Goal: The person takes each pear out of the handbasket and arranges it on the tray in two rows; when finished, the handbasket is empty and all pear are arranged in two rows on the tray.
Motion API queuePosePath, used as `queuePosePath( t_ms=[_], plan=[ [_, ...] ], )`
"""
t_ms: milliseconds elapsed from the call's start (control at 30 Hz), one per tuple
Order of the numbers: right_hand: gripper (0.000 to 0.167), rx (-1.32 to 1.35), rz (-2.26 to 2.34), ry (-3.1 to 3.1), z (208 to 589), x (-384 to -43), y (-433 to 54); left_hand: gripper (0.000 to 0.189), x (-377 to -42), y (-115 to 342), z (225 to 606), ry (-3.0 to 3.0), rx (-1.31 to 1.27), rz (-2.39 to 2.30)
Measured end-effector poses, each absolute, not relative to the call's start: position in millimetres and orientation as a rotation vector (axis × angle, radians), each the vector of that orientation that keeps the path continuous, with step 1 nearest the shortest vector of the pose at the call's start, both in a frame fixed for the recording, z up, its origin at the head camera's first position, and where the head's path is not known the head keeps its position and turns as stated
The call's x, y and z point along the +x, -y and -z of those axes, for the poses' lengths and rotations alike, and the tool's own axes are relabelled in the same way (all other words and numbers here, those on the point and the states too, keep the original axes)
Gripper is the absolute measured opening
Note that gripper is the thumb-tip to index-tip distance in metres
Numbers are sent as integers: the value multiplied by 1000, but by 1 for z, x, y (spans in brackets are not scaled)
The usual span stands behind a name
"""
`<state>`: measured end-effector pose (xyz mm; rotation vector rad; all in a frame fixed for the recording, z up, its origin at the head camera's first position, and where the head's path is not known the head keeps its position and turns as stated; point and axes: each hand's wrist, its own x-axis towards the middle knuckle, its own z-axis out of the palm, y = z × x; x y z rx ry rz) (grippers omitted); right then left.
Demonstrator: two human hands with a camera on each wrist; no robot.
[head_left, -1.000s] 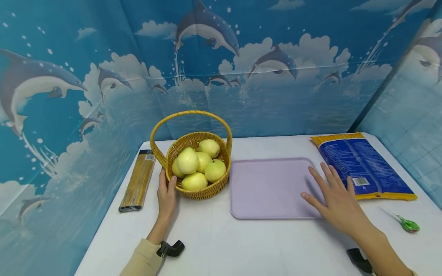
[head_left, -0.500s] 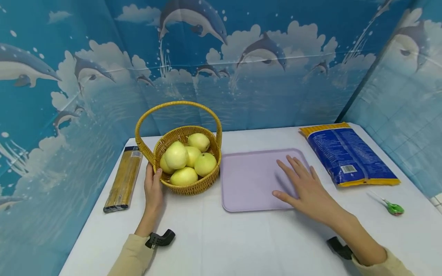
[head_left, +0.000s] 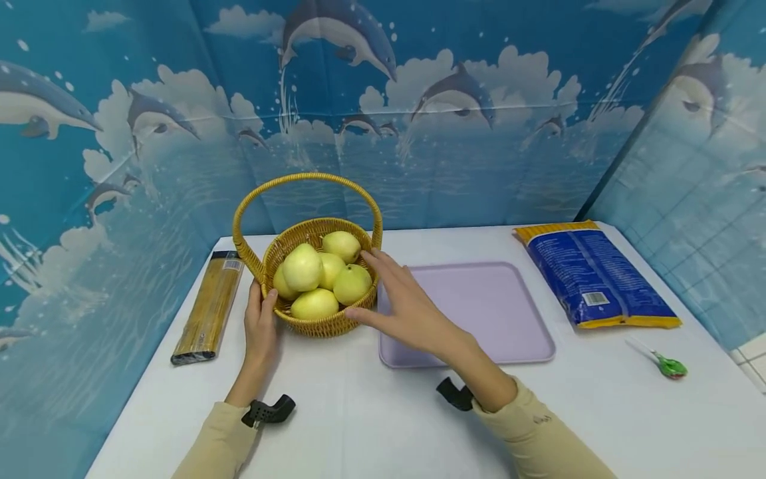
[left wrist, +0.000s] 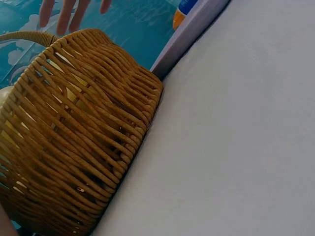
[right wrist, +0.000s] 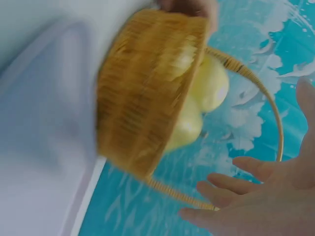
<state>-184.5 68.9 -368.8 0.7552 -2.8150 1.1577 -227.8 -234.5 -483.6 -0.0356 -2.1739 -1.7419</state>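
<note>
In the head view a woven yellow-brown basket with a tall hooped handle stands on the table, holding several yellow-green pears. My left hand holds the basket's left side, thumb at the rim and fingers along the outside. At the basket's right rim is my right hand, fingers spread and extended over the nearest pears, with nothing held. The right wrist view has the basket blurred, with the right hand's spread fingers overlapping the handle. From the left wrist, the basket wall fills much of the view.
A lilac tray lies right of the basket, partly beneath my right forearm. Farther right are a blue and yellow bag and a small green-ended utensil. A long clear-wrapped brown pack lies at left. Dolphin-print curtains hang behind.
My right hand has swept left from over the tray's right side to the basket's right rim. My left hand stays at the basket. The head view has shifted slightly.
</note>
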Motion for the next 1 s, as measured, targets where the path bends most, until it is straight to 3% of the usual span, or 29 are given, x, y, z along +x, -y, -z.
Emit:
queuePosePath(
  t_ms=[333, 767, 1000],
  plan=[
    [93, 762, -1340, 2704, 361, -208, -2, 52, -222, 239, 483, 2172, 2, 1788],
    [87, 757, -1455, 2660, 365, -232, 30, 50, -226, 233, 481, 2200, 3, 1789],
    [78, 722, -1299, 2612, 379, -240, 58, 51, -226, 236, 481, 2183, 6, 1798]
  ],
)
